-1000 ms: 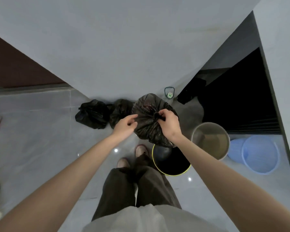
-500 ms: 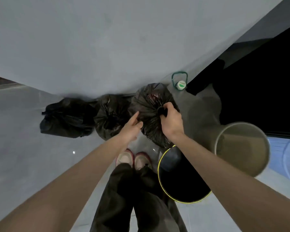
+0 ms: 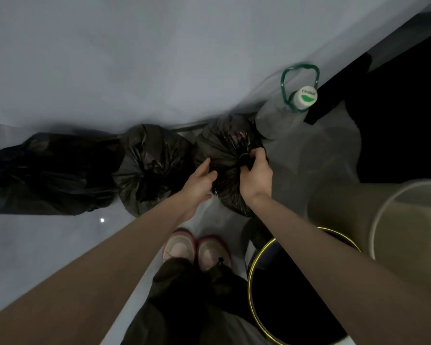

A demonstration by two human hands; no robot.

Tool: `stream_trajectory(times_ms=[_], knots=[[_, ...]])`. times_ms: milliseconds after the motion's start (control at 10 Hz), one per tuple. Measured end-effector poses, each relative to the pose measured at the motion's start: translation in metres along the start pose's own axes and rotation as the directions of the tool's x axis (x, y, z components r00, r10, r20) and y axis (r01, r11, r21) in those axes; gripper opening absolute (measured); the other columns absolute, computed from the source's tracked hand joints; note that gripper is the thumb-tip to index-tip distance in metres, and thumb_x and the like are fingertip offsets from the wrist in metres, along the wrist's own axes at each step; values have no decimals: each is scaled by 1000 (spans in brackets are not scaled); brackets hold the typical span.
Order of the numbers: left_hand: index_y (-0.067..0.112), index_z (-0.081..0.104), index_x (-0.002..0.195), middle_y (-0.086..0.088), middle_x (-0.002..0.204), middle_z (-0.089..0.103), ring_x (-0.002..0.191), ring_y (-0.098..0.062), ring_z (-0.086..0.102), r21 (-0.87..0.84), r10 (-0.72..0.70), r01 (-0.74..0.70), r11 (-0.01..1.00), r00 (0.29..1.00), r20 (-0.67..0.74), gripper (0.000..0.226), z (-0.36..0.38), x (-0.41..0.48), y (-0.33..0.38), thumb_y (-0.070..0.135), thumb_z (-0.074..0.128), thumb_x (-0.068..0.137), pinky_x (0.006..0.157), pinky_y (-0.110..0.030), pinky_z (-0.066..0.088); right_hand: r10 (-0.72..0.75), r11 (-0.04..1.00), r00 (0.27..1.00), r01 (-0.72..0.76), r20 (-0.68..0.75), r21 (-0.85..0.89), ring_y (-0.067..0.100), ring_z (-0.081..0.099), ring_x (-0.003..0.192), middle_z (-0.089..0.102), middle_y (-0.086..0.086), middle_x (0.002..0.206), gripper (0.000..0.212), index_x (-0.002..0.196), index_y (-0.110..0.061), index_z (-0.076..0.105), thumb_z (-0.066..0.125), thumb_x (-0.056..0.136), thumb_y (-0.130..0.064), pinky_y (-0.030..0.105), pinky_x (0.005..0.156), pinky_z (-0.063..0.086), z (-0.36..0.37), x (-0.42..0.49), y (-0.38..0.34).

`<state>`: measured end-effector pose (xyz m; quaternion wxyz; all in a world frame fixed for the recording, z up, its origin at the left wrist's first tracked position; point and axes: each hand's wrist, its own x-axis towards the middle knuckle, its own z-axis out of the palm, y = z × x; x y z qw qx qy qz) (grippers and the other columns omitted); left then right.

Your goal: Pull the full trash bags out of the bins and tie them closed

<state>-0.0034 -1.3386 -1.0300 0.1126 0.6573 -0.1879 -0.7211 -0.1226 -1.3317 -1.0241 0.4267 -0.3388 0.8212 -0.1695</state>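
A full black trash bag (image 3: 225, 150) sits on the floor against the wall, right of two other tied black bags (image 3: 152, 165) (image 3: 52, 173). My right hand (image 3: 255, 174) grips the gathered knot at the bag's top. My left hand (image 3: 200, 178) rests with straight fingers against the bag's left side. A black bin with a yellow rim (image 3: 253, 290) stands near my feet, under my right forearm. A beige bin (image 3: 343, 207) leans at the right.
A large clear water bottle (image 3: 279, 120) with a green handle and white cap stands against the wall right of the bag. A dark doorway opens at the far right. My shoes (image 3: 197, 247) stand on the pale tiled floor just behind the bags.
The bag has been lowered from above the black bin to the floor beside the other bags. My view has dropped closer. My left hand has let go of the knot and opened.
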Motion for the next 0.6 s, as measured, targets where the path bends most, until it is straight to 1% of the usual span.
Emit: stream_trajectory(times_ms=[100,200,300,400,500,600], knots=[[32,14,149,6,154,27,137,-15,34,-23,-2,2,1000,1000,16,56,2,15,1,19,39,101,103,-31,34,9,998,999,-11,34,56,26,55,106,57,13,116,20,112,-7,46,45,93,-3,27,85,41,12,10,6],[33,14,149,5,153,30,136,-17,35,-36,-10,10,999,1000,5,57,-2,26,0,20,39,101,110,-38,34,27,997,994,-34,106,65,26,55,110,57,13,121,24,116,-9,46,47,93,-5,31,92,44,22,19,6],[31,17,149,5,155,25,139,-19,31,-32,-2,1,999,1000,-19,55,-8,26,-1,17,38,101,100,-32,36,48,998,991,-52,128,29,29,55,110,56,15,123,26,118,-8,46,48,92,-7,34,93,43,23,22,5],[30,23,148,4,155,26,139,-21,31,-7,-10,9,1000,999,-40,52,-15,15,1,16,39,100,104,-35,34,64,998,985,-64,160,-6,27,54,112,55,12,125,34,125,-11,44,52,91,-9,32,92,43,12,14,0],[29,28,146,2,150,35,133,-20,40,25,32,-31,999,999,-43,49,-18,-8,15,17,40,100,101,-33,37,49,999,985,-50,168,0,25,53,115,53,9,129,41,130,-16,43,55,91,-13,35,97,45,-8,0,-9],[28,34,144,1,144,42,117,-15,48,89,103,-96,991,992,-78,46,-21,-38,36,17,40,100,99,-31,39,48,998,985,-54,164,30,22,51,119,51,4,133,43,132,-16,45,56,91,-13,34,102,42,-31,-19,-23]])
